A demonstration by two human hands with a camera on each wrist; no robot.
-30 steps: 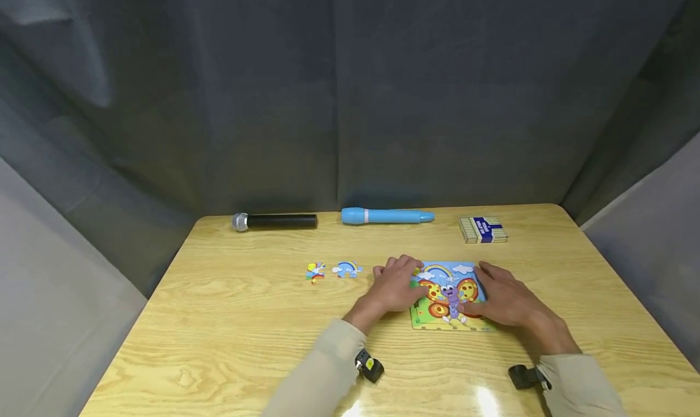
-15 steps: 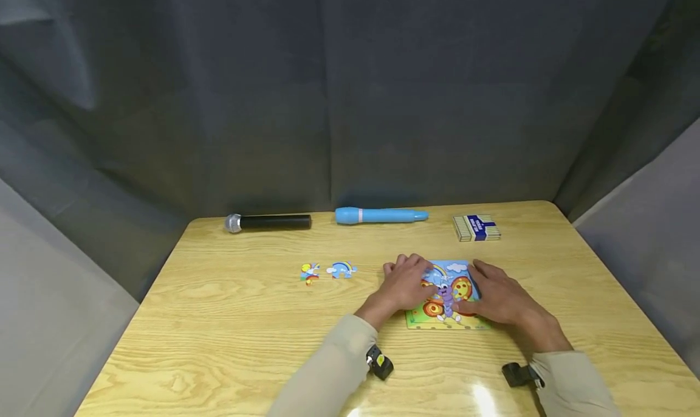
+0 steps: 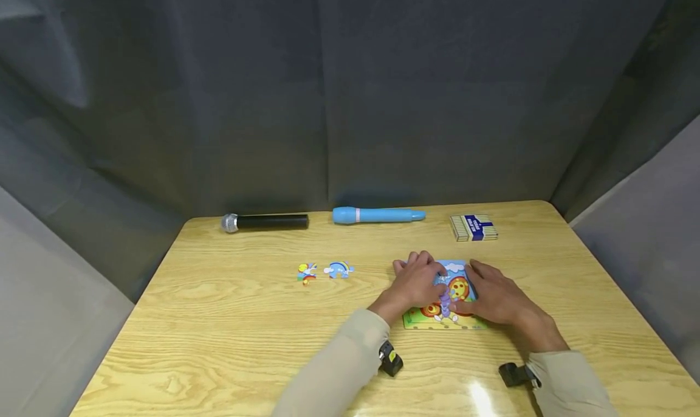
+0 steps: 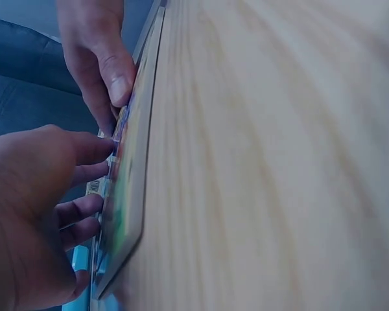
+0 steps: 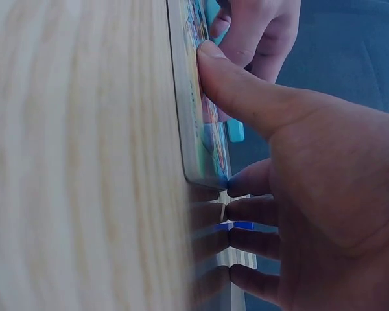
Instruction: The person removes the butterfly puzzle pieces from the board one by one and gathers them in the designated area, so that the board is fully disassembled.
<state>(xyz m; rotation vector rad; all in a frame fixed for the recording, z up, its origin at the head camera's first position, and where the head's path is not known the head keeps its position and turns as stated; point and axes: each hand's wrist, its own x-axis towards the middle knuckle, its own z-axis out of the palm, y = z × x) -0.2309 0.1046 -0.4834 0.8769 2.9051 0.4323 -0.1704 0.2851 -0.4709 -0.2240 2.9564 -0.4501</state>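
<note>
A butterfly jigsaw puzzle (image 3: pixel 431 320) in a flat tray lies on the table, right of centre in the head view. My left hand (image 3: pixel 417 283) reaches over its upper left part, fingertips and thumb down on the picture; the hand hides that corner. On the right side, my right hand (image 3: pixel 500 295) rests with its thumb (image 5: pixel 228 79) pressed on the puzzle face. Its other fingers (image 5: pixel 254 210) extend past the puzzle's edge, fairly straight. Two loose jigsaw pieces, one with a yellow shape (image 3: pixel 307 272) and one with a rainbow (image 3: pixel 339 269), lie left of the puzzle.
Along the table's back edge lie a black microphone (image 3: pixel 270 222) with a silver head and a blue microphone-shaped object (image 3: pixel 378 215). A banded pack of thin sticks (image 3: pixel 473 227) lies at the back right. Dark cloth (image 3: pixel 262 101) hangs behind the wooden table (image 3: pixel 229 338).
My left hand has slid right across the puzzle, from its left edge towards the middle. My right hand stays at the right side. The head view has shifted slightly.
</note>
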